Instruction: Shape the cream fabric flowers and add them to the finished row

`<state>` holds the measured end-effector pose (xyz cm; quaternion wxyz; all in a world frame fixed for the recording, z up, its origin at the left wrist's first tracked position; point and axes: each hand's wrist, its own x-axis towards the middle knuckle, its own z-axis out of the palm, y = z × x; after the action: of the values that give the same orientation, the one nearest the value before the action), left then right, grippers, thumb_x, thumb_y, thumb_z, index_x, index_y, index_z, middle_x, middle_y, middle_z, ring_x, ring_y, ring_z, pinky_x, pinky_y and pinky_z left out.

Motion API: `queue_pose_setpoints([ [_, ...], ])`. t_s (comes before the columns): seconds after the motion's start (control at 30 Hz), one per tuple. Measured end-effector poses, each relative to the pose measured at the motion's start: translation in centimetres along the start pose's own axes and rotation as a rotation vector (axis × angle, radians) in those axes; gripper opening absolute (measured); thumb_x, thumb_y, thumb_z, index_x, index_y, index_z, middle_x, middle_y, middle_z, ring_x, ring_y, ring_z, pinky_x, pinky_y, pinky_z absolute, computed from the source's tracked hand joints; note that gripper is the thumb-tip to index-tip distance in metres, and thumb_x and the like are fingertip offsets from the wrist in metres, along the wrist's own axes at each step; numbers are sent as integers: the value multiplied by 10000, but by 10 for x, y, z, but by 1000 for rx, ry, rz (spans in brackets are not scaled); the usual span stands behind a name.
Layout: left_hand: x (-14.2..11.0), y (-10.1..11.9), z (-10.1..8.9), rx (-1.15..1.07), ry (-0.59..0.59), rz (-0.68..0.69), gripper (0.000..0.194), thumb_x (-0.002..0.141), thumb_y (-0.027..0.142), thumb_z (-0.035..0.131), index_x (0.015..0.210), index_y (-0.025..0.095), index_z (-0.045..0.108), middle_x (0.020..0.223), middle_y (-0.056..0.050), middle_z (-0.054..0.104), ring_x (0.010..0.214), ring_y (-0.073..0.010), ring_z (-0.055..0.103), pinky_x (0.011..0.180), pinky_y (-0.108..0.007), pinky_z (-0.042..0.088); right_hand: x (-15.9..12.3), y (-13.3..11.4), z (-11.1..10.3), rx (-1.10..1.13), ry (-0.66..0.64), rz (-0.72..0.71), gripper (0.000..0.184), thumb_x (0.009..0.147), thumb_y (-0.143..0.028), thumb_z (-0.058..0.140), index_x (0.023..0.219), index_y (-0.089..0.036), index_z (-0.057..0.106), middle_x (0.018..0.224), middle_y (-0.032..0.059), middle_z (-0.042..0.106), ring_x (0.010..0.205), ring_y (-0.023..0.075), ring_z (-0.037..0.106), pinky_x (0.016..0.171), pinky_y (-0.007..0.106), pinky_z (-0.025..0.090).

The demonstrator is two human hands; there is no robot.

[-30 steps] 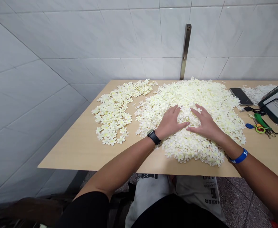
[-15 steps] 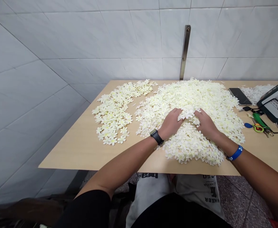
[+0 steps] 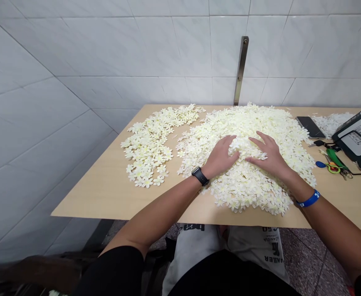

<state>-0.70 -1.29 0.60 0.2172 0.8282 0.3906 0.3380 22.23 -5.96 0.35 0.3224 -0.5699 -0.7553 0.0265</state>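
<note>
The left grip is wide, its thumb set apart from the fingers, and the right grip is wide too, fingers spread. The two face each other with a gap between the thumbs, both at the middle of a large pile of white flowers. A few blossoms lie against the right thumb and fingers; whether any are pinched there, I cannot tell. The pile spreads around both hands, reaching toward the wall behind them and nearly to the front edge of the surface.

A black watch circles the left wrist, and a blue wristband the right. To the left of the pile, separated by a narrow strip of bare surface, a smaller curved heap of flowers lies on the same wood-toned top.

On the right, just beside the pile, a dark phone lies flat. Behind it is a patch of small white pieces. Nearer the person are a black-headed key, a green object and a blue tag, with a dark box tilted beyond them. A metal bar stands against the tiled wall.
</note>
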Motion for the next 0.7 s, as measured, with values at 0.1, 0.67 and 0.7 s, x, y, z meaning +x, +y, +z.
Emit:
queue_pose_setpoints([
  [0.1,-3,0,2,55,-143,-16,769,897,399,669,1567,190,353,1652,-159,379,1542,-336,357,1260,-522,340,-3,5,4,-9,-237,61,948,782,-513,800,1606,-349,360,1720,132,270,1558,455,281,1175,719,333],
  [0.67,2,2,-1,96,-35,-55,261,1001,368,560,1141,158,626,1206,-152,704,1173,-332,650,997,-464,525,1,4,19,78,-9,57,364,740,-171,612,1098,-182,676,1198,165,663,1152,374,633,1013,547,525],
  [0.7,2,2,-2,82,-15,-33,298,996,394,578,1172,158,623,1232,-152,700,1196,-330,644,1018,-467,518,2,3,17,79,7,50,348,779,-232,642,1122,-190,676,1245,169,661,1183,380,627,1030,565,511],
])
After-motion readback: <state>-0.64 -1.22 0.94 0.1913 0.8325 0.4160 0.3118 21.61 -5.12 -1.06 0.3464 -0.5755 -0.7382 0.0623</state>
